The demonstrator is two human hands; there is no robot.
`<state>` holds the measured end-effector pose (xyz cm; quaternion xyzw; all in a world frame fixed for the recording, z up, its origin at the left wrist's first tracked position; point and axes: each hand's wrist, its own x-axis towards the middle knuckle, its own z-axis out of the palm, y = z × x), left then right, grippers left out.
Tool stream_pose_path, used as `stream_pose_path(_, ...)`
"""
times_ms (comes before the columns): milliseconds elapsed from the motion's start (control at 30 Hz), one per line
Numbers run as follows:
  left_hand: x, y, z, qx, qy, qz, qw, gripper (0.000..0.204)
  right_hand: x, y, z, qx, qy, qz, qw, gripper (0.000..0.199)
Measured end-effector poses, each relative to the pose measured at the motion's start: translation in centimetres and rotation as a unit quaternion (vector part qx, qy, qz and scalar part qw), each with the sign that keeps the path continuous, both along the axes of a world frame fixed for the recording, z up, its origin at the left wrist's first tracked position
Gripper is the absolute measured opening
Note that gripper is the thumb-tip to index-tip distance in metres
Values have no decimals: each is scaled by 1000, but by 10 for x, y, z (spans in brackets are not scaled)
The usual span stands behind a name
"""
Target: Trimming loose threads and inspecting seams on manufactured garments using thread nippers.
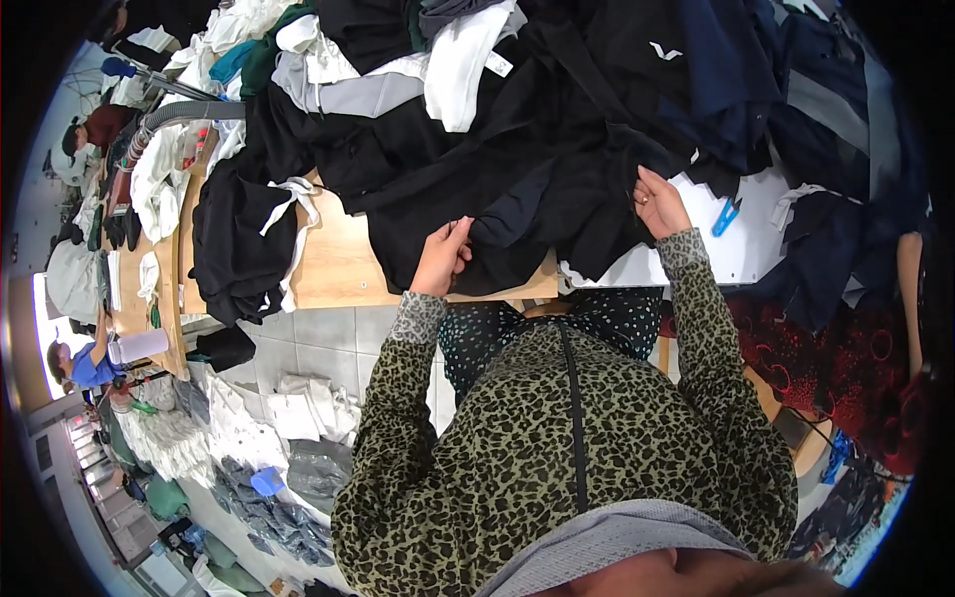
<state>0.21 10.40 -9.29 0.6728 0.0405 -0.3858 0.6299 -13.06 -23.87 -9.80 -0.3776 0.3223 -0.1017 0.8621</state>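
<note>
A black garment [527,199] lies spread over the near edge of a wooden table [338,264], part of a big heap of dark clothes. My left hand [443,256] pinches the garment's lower hem at the table edge. My right hand [659,202] grips a fold of the same black cloth further right, beside a white board [741,249]. Both forearms wear leopard-print sleeves.
White and grey garments [398,70] top the heap at the back. A blue clip [726,216] lies on the white board. Another black garment with white straps [244,239] hangs off the table's left end. Piles of cloth [288,408] cover the tiled floor; other people work at far left.
</note>
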Motion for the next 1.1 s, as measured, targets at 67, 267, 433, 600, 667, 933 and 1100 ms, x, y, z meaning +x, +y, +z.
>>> stream_pose_path(67,-6,4,-2,-37,-30,-13,999,32,-9,2,0,40,-42,0,998,7)
stream_pose_path(267,-12,0,-21,23,-237,-57,970,33,-33,31,16,-173,24,-71,982,43)
stream_pose_path(433,-6,4,-18,-30,-57,48,997,9,-55,80,30,-280,32,-142,949,36)
stream_pose_path(600,-1,5,-18,-120,94,155,976,11,-60,128,23,-90,74,-90,989,47)
stream_pose_path(667,0,8,-20,-128,132,177,967,12,-57,129,17,-75,75,-67,992,47)
stream_pose_path(933,-4,12,-18,-157,162,192,955,12,-60,120,14,4,6,-28,1000,28)
stream_pose_path(1100,-7,16,-10,6,-123,197,973,13,-67,117,16,-5,-4,-2,1000,37)
